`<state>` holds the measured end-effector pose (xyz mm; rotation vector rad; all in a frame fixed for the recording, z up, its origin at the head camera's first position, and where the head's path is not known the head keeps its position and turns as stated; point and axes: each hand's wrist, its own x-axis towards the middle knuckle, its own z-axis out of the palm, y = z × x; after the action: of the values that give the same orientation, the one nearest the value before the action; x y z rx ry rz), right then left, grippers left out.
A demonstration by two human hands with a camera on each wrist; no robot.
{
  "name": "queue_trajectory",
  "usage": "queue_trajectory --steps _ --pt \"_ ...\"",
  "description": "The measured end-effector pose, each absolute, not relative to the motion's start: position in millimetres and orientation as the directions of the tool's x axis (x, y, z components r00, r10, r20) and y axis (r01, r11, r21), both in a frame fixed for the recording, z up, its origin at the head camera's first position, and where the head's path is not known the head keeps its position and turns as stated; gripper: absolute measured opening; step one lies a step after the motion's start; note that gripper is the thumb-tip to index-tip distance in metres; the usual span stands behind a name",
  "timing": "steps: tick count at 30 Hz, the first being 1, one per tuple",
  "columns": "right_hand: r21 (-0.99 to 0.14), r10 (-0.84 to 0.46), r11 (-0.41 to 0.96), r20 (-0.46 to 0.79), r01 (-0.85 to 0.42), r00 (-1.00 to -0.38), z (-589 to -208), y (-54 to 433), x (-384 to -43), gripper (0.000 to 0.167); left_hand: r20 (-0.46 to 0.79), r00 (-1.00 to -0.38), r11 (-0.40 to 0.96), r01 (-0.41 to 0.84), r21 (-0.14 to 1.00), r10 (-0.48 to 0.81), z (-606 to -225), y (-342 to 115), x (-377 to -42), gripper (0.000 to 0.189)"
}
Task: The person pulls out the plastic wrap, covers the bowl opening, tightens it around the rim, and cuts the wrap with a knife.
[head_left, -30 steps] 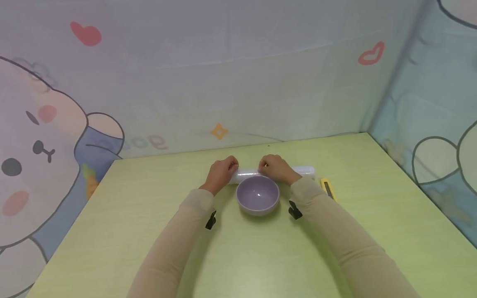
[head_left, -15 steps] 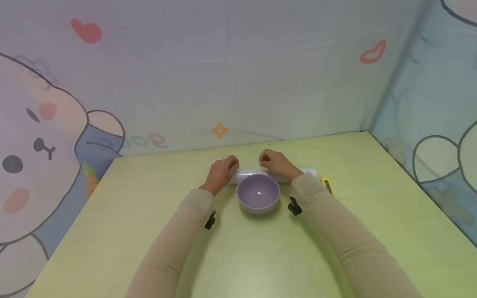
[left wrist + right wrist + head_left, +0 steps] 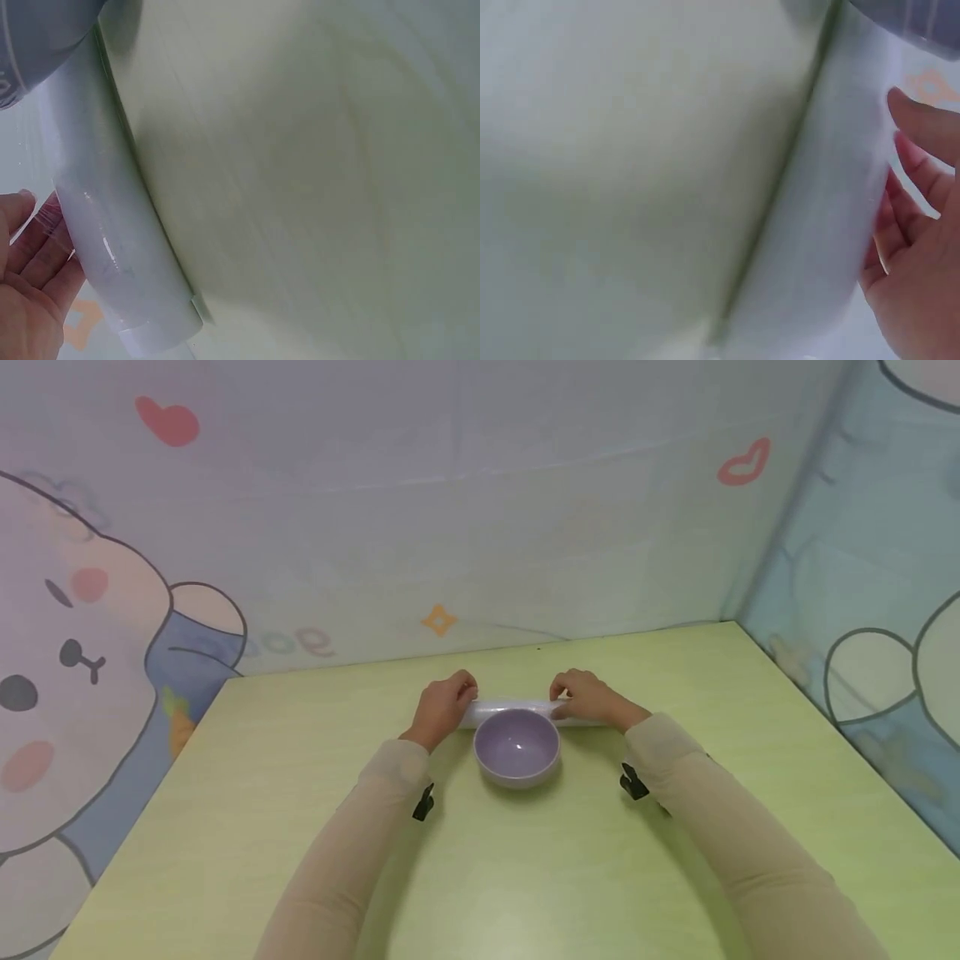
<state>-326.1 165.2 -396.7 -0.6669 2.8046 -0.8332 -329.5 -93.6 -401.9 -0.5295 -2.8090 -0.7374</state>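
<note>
A roll of cling film (image 3: 510, 706) lies across the table behind a purple bowl (image 3: 517, 747), which hides part of it. At the roll's left end, my left hand (image 3: 444, 706) pinches the film's loose edge; in the left wrist view clear film (image 3: 49, 216) shows between thumb and fingers. My right hand (image 3: 592, 697) is at the roll's right part, its thumb apart from the fingers. The right wrist view has the right thumb (image 3: 922, 127) right at the roll's side, with the other fingertips partly hidden behind the roll (image 3: 817, 195).
The light green table (image 3: 480, 868) runs back to a printed cloth backdrop (image 3: 375, 543), with another cloth side (image 3: 892, 585) at the right. Both sleeved forearms flank the bowl.
My right hand rose off the film, then moved right along the roll and came down to it. The yellow utility knife is now hidden by the right arm. My left hand stayed.
</note>
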Motion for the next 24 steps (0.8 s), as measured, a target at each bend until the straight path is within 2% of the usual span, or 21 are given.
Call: queue_trajectory --steps 5,12,18,24 --pt "-0.575 -0.397 0.742 0.037 -0.344 -0.917 -402 161 -322 0.015 0.255 -0.924 0.814 0.373 0.445 0.285 -401 -95 -329 0.014" --pt "-0.474 -0.386 0.796 0.083 -0.377 -0.919 -396 153 -316 0.013 0.242 -0.929 0.816 0.362 0.45 0.278 -401 -96 -328 0.014" --pt "-0.476 -0.352 0.813 0.057 -0.335 -0.934 -383 151 -313 0.009 0.243 -0.929 0.815 0.364 0.451 0.28 -400 -98 -328 0.014" --pt "-0.472 -0.373 0.809 0.045 -0.349 -0.927 -375 152 -316 0.007 0.278 -0.914 0.8 0.396 0.451 0.296 -401 -100 -329 0.015"
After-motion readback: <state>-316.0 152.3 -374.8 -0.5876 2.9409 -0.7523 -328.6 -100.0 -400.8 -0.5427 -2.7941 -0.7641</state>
